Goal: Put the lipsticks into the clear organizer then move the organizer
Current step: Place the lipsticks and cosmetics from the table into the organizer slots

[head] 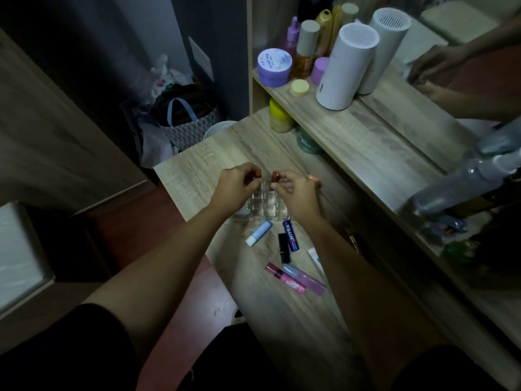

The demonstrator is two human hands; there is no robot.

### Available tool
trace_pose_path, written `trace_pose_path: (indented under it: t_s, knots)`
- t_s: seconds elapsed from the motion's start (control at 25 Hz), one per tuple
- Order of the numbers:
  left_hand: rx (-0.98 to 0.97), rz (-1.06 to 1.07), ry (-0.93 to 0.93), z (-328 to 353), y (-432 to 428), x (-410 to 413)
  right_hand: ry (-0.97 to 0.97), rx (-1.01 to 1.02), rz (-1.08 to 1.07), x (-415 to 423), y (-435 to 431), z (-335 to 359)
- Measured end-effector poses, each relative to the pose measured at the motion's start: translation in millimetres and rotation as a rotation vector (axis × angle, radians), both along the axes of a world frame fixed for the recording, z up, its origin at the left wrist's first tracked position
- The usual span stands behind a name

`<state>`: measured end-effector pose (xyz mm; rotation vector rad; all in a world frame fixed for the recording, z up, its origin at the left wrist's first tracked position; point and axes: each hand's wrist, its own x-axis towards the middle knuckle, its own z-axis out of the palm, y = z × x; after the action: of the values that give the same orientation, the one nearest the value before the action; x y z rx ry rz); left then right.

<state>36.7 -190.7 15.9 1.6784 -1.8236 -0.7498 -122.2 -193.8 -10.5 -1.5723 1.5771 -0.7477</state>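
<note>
The clear organizer (266, 204), a grid of small cells, stands on the wooden table between my hands. My left hand (234, 186) pinches a brown lipstick (255, 174) over the organizer's far left side. My right hand (296, 193) pinches another brown-red lipstick (275, 176) over its far right side. Nearer to me, several tubes lie flat on the table: a light blue and white stick (258, 233), a dark blue Nivea stick (290, 235), a black lipstick (284, 248), a pink tube (284, 277) and a lilac-pink tube (306, 280).
A raised shelf runs along the table's right side with a purple jar (275, 67), a yellow disc (299, 88), bottles and a white cylinder (346, 66). A yellow-lidded jar (279, 117) and a green jar (307, 142) stand at the far end. Bags sit on the floor at left.
</note>
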Motion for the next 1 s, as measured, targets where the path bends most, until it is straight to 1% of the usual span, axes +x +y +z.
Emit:
trace_pose_path:
  t_s: [0.2, 0.36, 0.52, 0.64, 0.72, 0.84, 0.92, 1.0]
  knots:
    - [0.050, 0.016, 0.014, 1.4, 0.9, 2.2, 0.023, 0.021, 0.032, -1.9, 0.0, 3.5]
    - [0.095, 0.073, 0.026, 7.0, 12.6, 3.4, 0.050, -0.020, 0.008, -8.5, 5.8, 14.2]
    - [0.067, 0.142, 0.063, 13.0, 40.7, -6.9, 0.054, -0.075, 0.006, -22.7, 30.2, 22.4]
    - [0.036, 0.139, 0.053, 9.2, 71.7, -18.5, 0.052, -0.062, -0.009, -41.8, 54.8, 19.9]
    - [0.056, 0.079, 0.020, 1.7, 90.4, -27.1, 0.072, -0.032, -0.039, -55.3, 70.2, 13.7]
    - [0.114, -0.104, -0.072, -12.2, 116.2, -47.9, 0.163, -0.018, -0.118, -81.3, 95.0, 2.8]
    - [0.167, -0.280, -0.176, -20.2, 126.4, -62.9, 0.292, -0.041, -0.181, -101.9, 106.5, -6.8]
    - [0.213, -0.428, -0.329, -25.8, 130.4, -75.4, 0.418, -0.032, -0.190, -120.0, 115.0, -17.6]
